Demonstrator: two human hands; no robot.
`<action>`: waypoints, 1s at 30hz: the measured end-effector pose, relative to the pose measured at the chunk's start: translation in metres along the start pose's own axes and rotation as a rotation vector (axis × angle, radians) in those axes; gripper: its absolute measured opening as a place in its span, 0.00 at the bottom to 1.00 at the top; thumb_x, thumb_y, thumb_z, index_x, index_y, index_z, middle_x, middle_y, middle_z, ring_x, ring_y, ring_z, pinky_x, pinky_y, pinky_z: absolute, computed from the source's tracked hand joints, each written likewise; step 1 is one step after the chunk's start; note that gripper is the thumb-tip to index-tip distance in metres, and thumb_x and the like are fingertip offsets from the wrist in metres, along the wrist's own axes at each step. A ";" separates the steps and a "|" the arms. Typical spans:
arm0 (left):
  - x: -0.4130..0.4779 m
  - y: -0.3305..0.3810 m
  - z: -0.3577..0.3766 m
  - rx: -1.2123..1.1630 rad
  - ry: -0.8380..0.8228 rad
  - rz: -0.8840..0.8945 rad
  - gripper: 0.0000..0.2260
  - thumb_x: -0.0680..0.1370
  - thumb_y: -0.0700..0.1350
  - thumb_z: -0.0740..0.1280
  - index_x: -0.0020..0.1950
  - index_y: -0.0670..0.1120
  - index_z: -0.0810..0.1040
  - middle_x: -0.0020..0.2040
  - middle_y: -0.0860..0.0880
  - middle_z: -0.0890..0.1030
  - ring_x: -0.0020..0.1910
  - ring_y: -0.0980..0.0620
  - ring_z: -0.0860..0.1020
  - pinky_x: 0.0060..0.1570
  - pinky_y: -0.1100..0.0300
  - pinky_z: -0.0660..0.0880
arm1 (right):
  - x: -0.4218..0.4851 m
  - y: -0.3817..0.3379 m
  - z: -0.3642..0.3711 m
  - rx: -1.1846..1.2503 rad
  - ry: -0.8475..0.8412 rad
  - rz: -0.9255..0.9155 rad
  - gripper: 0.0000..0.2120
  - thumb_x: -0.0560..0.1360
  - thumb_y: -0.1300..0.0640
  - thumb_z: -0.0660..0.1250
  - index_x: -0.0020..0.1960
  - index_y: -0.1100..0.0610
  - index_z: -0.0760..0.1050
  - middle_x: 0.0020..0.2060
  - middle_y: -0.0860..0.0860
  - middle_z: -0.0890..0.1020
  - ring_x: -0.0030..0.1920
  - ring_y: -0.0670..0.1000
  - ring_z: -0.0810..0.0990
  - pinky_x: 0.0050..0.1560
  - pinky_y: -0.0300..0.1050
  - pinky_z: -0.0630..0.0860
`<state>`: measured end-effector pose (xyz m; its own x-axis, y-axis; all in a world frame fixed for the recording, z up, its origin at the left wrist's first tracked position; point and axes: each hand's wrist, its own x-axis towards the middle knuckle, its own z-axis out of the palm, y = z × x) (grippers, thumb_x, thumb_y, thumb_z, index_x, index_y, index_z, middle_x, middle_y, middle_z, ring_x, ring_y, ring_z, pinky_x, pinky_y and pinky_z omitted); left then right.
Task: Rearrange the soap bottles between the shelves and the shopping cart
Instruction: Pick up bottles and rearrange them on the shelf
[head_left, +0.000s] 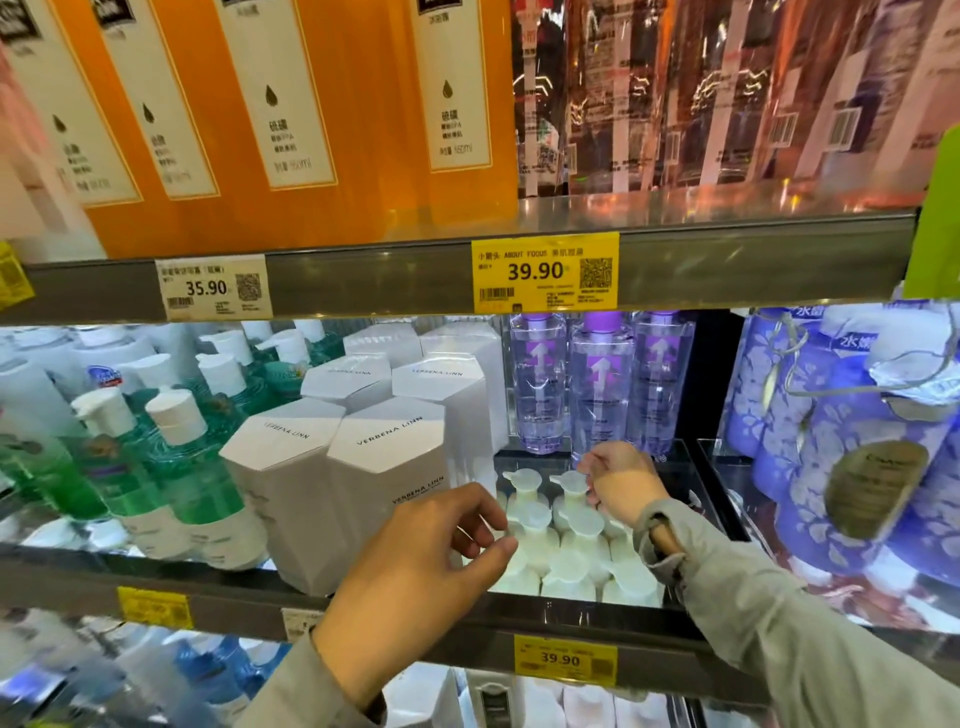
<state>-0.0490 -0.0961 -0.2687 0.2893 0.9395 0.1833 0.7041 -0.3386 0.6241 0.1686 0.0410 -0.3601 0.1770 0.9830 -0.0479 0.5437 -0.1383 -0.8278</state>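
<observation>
left hand (415, 561) hangs slack, empty, by tray (675, 462) of white pump bottles (571, 571); right hand (618, 483) seemingly pinches one.

White boxes (384, 457) read VERBENA LINN — white tag (213, 288) 35.90, yellow tag (545, 271) 39.90.

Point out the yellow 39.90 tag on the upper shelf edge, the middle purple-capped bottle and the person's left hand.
Upper 39.90 tag (537, 271): head view, on the printed price.
Middle purple-capped bottle (598, 376): head view, on its arrow label.
Left hand (421, 564): head view, on its back.
</observation>
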 end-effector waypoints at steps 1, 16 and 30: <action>-0.001 0.000 0.000 0.006 0.000 -0.003 0.04 0.75 0.55 0.67 0.46 0.57 0.76 0.41 0.58 0.79 0.43 0.63 0.76 0.43 0.68 0.74 | 0.002 -0.001 0.000 -0.017 0.000 0.005 0.17 0.74 0.69 0.55 0.32 0.56 0.72 0.38 0.60 0.77 0.36 0.57 0.77 0.36 0.50 0.77; -0.005 0.000 0.013 0.024 -0.021 -0.025 0.04 0.75 0.55 0.67 0.45 0.57 0.75 0.40 0.58 0.79 0.41 0.61 0.77 0.45 0.62 0.75 | 0.002 -0.012 -0.011 -0.153 -0.118 -0.045 0.08 0.78 0.59 0.56 0.51 0.58 0.73 0.52 0.58 0.78 0.37 0.56 0.81 0.24 0.39 0.72; 0.010 0.014 0.011 -0.010 0.087 -0.007 0.06 0.73 0.52 0.71 0.47 0.56 0.75 0.42 0.57 0.78 0.41 0.59 0.78 0.44 0.58 0.77 | -0.121 -0.056 -0.068 -0.103 -0.315 -0.567 0.09 0.73 0.49 0.70 0.53 0.46 0.76 0.45 0.44 0.80 0.44 0.41 0.77 0.43 0.32 0.74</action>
<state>-0.0293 -0.0925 -0.2667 0.2270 0.9428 0.2442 0.6989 -0.3323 0.6333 0.1727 -0.0785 -0.2695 -0.4007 0.8928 0.2058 0.5608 0.4166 -0.7155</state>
